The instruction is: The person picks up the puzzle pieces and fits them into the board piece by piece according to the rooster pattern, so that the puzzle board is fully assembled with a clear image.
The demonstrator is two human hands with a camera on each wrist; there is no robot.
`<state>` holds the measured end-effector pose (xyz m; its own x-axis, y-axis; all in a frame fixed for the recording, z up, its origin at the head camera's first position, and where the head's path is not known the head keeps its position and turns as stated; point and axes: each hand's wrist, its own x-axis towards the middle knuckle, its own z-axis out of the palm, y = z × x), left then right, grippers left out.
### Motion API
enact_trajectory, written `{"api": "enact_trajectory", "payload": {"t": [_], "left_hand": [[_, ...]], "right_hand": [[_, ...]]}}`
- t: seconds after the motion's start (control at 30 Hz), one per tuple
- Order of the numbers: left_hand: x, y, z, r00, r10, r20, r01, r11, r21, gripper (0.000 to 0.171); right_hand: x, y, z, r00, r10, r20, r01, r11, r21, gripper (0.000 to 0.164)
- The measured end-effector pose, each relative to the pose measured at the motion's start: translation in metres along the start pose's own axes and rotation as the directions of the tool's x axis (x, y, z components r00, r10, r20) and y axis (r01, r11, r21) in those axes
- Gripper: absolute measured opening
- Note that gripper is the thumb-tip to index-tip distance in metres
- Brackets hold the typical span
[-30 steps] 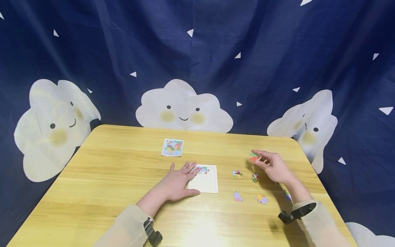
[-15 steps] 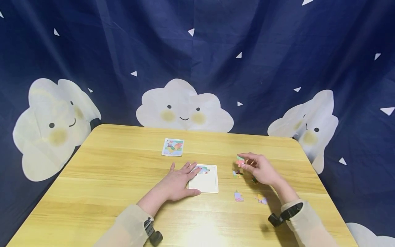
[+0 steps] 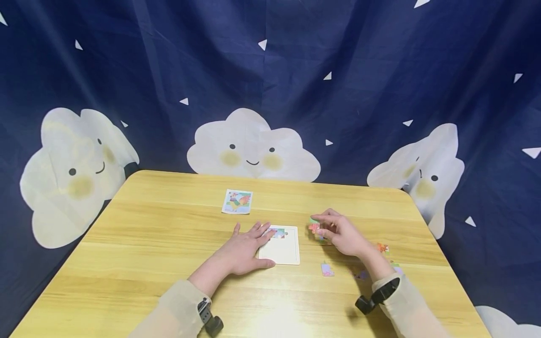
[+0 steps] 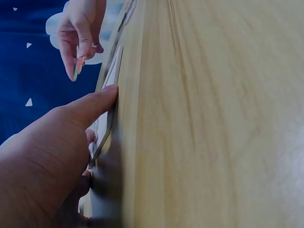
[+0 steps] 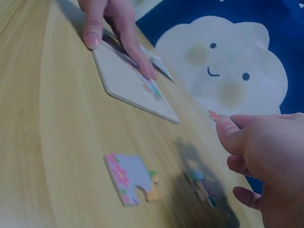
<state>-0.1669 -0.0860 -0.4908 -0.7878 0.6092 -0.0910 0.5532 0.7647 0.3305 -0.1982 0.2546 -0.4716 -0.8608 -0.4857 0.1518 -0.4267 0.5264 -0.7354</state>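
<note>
My left hand (image 3: 245,249) lies spread at the left side of a white puzzle board (image 3: 281,252), with fingers and thumb touching it. Joined puzzle pieces (image 3: 279,233) sit along the board's top edge, partly under the fingertips. To the right of the board, above the table, my right hand (image 3: 344,235) pinches a green and red puzzle piece (image 3: 314,226) between thumb and fingers. In the right wrist view only a small orange-red tip of that held piece (image 5: 213,115) shows. A lilac piece with pink flowers (image 5: 127,176) lies nearby on the table.
Loose pieces lie under and beyond the right forearm, among them an orange one (image 3: 382,247) and a lilac one (image 3: 397,268), partly hidden. A rooster picture card (image 3: 237,202) lies behind the board. A dark blue cloud-print curtain (image 3: 296,84) hangs behind the wooden table (image 3: 139,234).
My right hand has moved left towards the board, carrying the green and red puzzle piece. The orange piece has come into view behind its wrist. My left hand has stayed in place.
</note>
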Motion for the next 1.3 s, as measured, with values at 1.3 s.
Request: {"api": "enact_trajectory", "payload": {"t": [1.3], "left_hand": [[-0.001, 0.001, -0.001, 1.0, -0.016, 0.014, 0.016, 1.0, 0.005, 0.091]], "right_hand": [[0.024, -0.012, 0.052, 0.995, -0.038, 0.097, 0.045, 0.996, -0.071, 0.039]]}}
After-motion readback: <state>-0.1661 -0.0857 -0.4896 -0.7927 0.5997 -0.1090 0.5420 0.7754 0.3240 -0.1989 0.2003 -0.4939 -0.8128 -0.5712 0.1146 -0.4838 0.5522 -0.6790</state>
